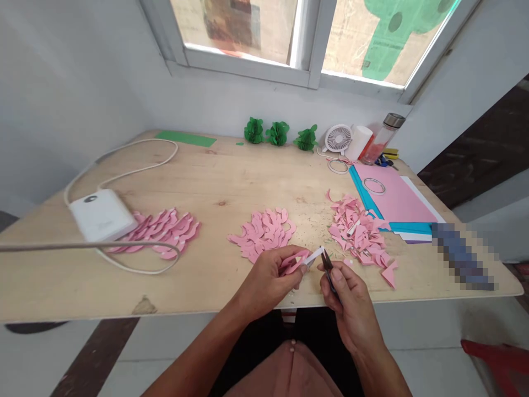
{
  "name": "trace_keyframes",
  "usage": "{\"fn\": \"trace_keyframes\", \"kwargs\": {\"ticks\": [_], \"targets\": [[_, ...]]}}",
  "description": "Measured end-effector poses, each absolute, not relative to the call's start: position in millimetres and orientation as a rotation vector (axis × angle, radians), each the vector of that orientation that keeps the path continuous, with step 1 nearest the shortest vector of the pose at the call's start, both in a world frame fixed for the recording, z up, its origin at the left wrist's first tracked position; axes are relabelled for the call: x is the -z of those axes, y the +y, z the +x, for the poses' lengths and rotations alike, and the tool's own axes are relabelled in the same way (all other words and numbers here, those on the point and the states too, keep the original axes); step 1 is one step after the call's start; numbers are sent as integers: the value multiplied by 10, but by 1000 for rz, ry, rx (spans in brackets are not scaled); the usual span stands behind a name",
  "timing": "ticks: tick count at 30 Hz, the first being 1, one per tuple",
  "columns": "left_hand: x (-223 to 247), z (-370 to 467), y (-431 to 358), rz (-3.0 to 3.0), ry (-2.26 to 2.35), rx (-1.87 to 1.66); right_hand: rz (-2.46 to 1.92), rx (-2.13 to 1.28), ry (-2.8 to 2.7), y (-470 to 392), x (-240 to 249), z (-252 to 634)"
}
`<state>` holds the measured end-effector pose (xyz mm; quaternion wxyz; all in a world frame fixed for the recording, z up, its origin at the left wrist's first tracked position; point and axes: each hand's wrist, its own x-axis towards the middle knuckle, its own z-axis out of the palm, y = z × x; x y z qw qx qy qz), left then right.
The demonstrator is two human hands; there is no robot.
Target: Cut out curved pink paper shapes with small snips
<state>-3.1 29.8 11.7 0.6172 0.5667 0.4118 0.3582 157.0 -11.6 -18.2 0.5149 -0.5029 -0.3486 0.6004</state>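
So my left hand (268, 278) is pinched around pink paper (295, 262) with a white strip (315, 255), right hand (350, 292) curled round scissors (328, 262) (pink scraps (362, 234) heaped to the right).

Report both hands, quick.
Left hand: closed, holding pink paper.
Right hand: closed, holding scissors beside the white strip.
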Motion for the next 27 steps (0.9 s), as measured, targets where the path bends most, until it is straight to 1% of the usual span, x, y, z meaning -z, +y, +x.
{"fn": "trace_keyframes", "kwargs": {"ticks": [13,27], "targets": [[-119,-41,318,1382,966,-800,-1231,-1410,-830,-93,184,1578],[-131,-42,329,1387,961,-795,-1325,-1271,-915,-57,186,1596]]}}
